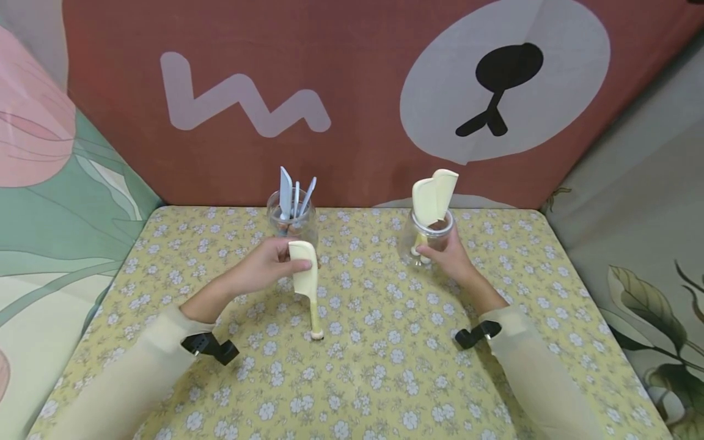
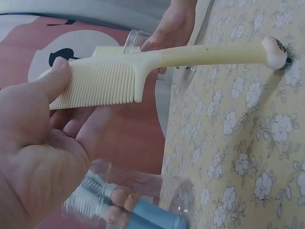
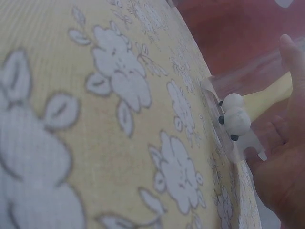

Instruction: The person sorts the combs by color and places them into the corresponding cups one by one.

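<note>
My left hand point(image 1: 268, 264) pinches a cream comb point(image 1: 304, 275) by its toothed head, thumb on one side and fingers behind. The comb's handle hangs downward and ends in a rounded knob point(image 2: 275, 53); whether it touches the cloth I cannot tell. On the right, my right hand point(image 1: 452, 255) grips a clear jar point(image 1: 407, 243) from its right side. Two cream combs point(image 1: 426, 198) stand in that jar, heads up, their round white handle ends point(image 3: 237, 121) at its bottom. Behind my left hand stands another clear jar point(image 1: 312, 231) with blue combs point(image 1: 285, 194) in it.
A yellow flowered cloth point(image 1: 363, 342) covers the table. Along its back edge rises a reddish-brown printed fabric point(image 1: 363, 122), close behind both jars. Patterned fabric walls point(image 1: 621, 201) stand on the sides.
</note>
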The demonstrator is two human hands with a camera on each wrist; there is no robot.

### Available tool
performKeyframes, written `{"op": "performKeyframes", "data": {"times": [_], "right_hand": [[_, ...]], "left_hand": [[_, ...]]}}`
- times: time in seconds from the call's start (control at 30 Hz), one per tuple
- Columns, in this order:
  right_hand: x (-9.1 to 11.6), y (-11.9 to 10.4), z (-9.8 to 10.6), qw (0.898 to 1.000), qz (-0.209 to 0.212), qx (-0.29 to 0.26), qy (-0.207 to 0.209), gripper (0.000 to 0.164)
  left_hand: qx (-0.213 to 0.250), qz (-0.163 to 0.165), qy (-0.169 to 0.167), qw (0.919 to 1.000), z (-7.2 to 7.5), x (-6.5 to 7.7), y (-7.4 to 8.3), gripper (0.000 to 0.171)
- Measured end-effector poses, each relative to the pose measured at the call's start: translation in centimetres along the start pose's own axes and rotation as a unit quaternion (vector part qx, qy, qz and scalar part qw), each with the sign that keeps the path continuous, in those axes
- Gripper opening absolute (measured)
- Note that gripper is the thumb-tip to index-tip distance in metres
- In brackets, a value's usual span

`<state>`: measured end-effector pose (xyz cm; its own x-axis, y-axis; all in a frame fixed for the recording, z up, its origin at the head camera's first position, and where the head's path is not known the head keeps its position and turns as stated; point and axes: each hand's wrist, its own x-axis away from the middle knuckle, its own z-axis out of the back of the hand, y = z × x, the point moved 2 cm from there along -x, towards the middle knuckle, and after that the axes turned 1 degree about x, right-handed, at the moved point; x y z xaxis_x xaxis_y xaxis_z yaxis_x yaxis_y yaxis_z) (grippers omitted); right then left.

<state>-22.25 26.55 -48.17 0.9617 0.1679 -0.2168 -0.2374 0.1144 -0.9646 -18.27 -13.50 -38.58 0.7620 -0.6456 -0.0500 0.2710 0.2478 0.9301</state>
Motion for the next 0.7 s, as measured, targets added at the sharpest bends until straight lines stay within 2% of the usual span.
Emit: {"op": "performKeyframes", "data": {"times": [0.2, 0.4, 0.6, 0.7], "right_hand": [[0.0, -0.2, -0.1, 1.0, -0.002, 0.002, 0.002, 0.1], [-0.2, -0.3, -0.1, 1.0, 0.01, -0.002, 0.001, 0.097], [-0.1, -0.2, -0.1, 1.0, 0.007, -0.008, 0.002, 0.099], [0.0, -0.3, -0.2, 1.0, 0.006, -0.011, 0.001, 0.099]], "left_hand": [[0.042, -0.002, -0.016, 0.999, -0.6, -0.6, 0.3, 0.024], [0.029, 0.001, -0.01, 0.9995, -0.8, -1.3, 0.9, 0.025], [0.025, -0.029, 0.0, 0.9993, -1.0, -2.4, 2.1, 0.026], [0.037, -0.03, 0.007, 0.9988, -1.1, -3.0, 3.0, 0.028]]}}
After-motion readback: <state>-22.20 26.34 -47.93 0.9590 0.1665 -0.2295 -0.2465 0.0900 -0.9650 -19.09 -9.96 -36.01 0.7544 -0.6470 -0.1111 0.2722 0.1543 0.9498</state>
